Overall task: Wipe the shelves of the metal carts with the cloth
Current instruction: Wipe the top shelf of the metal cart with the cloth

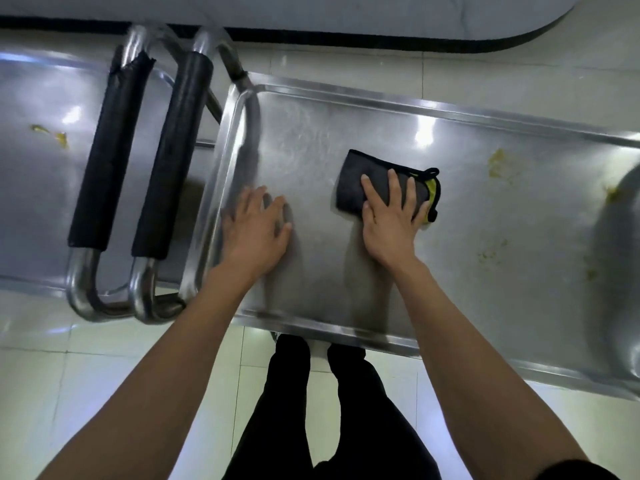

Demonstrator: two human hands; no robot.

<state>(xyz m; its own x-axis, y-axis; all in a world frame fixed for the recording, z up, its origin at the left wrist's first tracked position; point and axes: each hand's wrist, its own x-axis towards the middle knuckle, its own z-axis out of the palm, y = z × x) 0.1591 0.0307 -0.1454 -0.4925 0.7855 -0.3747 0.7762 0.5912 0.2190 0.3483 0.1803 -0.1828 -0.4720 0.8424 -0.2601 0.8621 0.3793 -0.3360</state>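
Far left of the cloth sits the left cart (38,188), its shelf a dull brushed steel sheet with a couple of small yellow crumbs (52,133) on it. Next come two handles (138,174), bent steel tubes with rounded corners, each sleeved in black padding; the left sleeve looks torn at its top end. They stand side by side between the two carts.

Now the right cart (485,265): a shallow steel tray shelf with a raised, rounded rim, surface scuffed and swirled, catching bright glare spots. The left hand (256,226) lies flat on that shelf just inside its left rim, palm down, fingers straight and slightly spread, holding nothing. Well left of the cloth, it touches only bare metal.

The cloth (377,181) is a dark grey, soft-looking folded pad with black stitched edging, a yellow underside peeking out at its right and a small black loop at the corner. It lies flat near the shelf's middle. The right hand (391,216) presses down on it, palm flat, fingers straight and fanned across its near half, not curled round it.

Right of the cloth, yellowish smears (498,164) and specks dot the steel. Below the shelf's near rim, black trousers (311,410) over a pale tiled floor (104,375).
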